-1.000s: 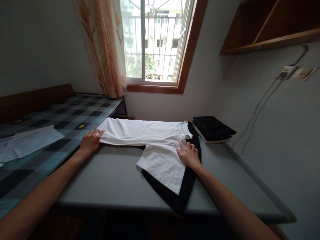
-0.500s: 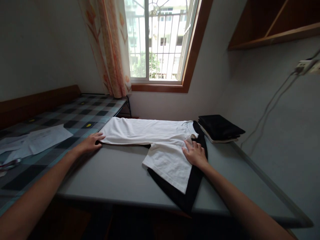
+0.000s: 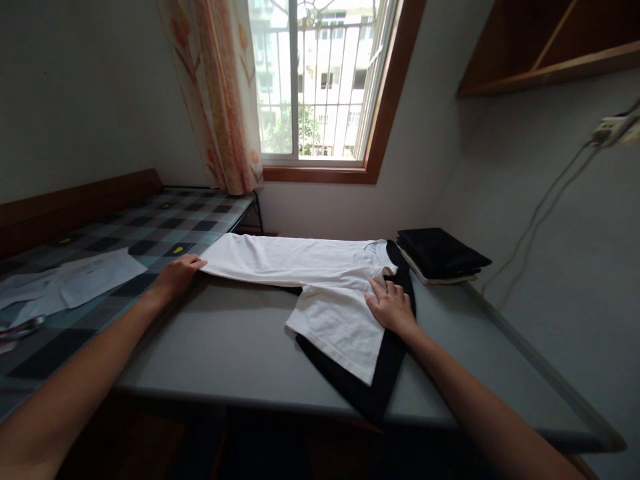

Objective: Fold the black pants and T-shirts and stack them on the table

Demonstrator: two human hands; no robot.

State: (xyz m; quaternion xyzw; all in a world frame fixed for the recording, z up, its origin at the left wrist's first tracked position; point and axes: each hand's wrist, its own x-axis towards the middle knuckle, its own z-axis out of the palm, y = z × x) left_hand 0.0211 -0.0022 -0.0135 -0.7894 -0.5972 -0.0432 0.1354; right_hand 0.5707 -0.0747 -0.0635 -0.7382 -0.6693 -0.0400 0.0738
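Observation:
A white T-shirt (image 3: pixel 300 263) lies folded lengthwise across the grey table (image 3: pixel 225 347), one sleeve (image 3: pixel 340 327) spread toward me. A black garment (image 3: pixel 373 380) lies under it and shows along the right and front edges. My left hand (image 3: pixel 177 275) grips the shirt's hem at the table's left edge, fingers curled on the cloth. My right hand (image 3: pixel 393 307) rests flat, fingers spread, on the shoulder where the sleeve joins, partly on the black cloth.
A stack of folded dark clothes (image 3: pixel 440 257) sits at the table's far right corner. A bed with a checked cover (image 3: pixel 150 230) adjoins the table on the left, with papers (image 3: pixel 85 277) on it. Behind are a window, a curtain, a wall shelf and a socket with cables.
My left hand has shifted slightly along the hem and lifted its edge a little. My right hand stays pressed on the shoulder. The camera view has shifted a little.

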